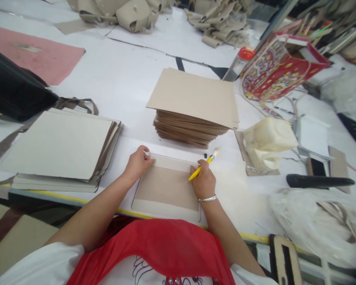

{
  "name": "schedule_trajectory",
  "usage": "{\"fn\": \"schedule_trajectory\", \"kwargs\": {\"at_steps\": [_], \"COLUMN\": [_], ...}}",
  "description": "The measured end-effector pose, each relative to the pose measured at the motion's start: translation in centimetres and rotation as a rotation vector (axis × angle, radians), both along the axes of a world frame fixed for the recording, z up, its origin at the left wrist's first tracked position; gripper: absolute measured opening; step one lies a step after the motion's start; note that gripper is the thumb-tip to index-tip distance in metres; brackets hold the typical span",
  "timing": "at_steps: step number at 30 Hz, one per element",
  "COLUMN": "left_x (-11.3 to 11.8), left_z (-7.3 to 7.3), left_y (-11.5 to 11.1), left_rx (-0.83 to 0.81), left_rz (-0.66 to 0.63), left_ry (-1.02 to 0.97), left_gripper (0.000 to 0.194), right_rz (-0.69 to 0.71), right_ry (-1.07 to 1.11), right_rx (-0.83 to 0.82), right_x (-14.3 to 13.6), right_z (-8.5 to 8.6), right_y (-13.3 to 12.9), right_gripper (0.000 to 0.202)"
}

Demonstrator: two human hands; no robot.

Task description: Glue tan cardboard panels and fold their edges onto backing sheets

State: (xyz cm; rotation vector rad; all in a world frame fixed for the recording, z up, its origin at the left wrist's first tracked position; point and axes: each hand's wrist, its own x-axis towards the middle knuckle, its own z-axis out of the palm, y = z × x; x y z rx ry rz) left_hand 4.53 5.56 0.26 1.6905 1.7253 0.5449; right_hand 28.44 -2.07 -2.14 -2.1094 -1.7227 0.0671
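A flat panel (pixel 166 188), pale at its top and bottom and tan across the middle, lies at the table's near edge. My left hand (pixel 138 163) pinches its upper left corner between thumb and fingers. At its upper right corner is my right hand (pixel 204 180), fingers curled round a yellow brush (pixel 200 173) whose bristles point up and away to the right. Just beyond the panel stands a tall stack of tan sheets (pixel 192 97). To the left lies a stack of pale grey panels (pixel 59 142).
A yellowish cut container (pixel 268 136) sits on the right, near a black tool (pixel 319 181) and a plastic bag (pixel 320 221). Behind are a red patterned bag (pixel 281 71) and a red-capped bottle (pixel 239 63). A black bag (pixel 16 87) and pink sheet (pixel 38 53) lie left.
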Motion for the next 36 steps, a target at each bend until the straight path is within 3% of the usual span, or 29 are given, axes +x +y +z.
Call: {"fn": "schedule_trajectory", "kwargs": {"at_steps": [16,19,22,24,27,29,31,33,36], "left_x": [0.1,-0.3,-0.7,-0.6,0.1,0.4,-0.3,-2.3,-7.5], "left_z": [-0.2,0.2,0.4,0.4,0.5,1.1,2.3,4.1,6.9], "left_y": [0.2,0.1,-0.7,-1.7,-3.6,-4.7,-5.5,-6.1,-7.2], "left_rx": [0.008,0.052,0.229,0.383,0.458,0.396,0.365,0.441,0.531], "left_rz": [-0.005,-0.023,-0.030,-0.111,-0.390,-0.544,-0.586,-0.523,-0.302], "left_ry": [-0.027,0.081,0.239,0.297,0.378,0.450,0.504,0.547,0.684], "left_gripper": [0.034,0.039,0.038,0.035,0.034,0.036,0.040,0.044,0.062], "right_rz": [0.011,0.004,-0.022,-0.007,0.138,0.289,0.382,0.367,0.289], "right_ry": [-0.075,-0.096,-0.136,-0.137,-0.099,-0.099,-0.122,-0.124,-0.076], "right_rx": [0.004,0.015,0.083,0.138,0.151,0.108,0.090,0.125,0.193], "right_x": [-0.2,0.3,1.2,1.6,1.3,0.8,0.5,0.5,0.8], "right_z": [0.1,0.6,1.2,1.5,1.5,1.2,0.9,1.0,1.9], "right_y": [0.3,0.4,0.1,-0.4,-1.5,-2.2,-2.7,-3.2,-4.2], "right_gripper": [0.030,0.036,0.042,0.036,0.029,0.030,0.030,0.031,0.034]}}
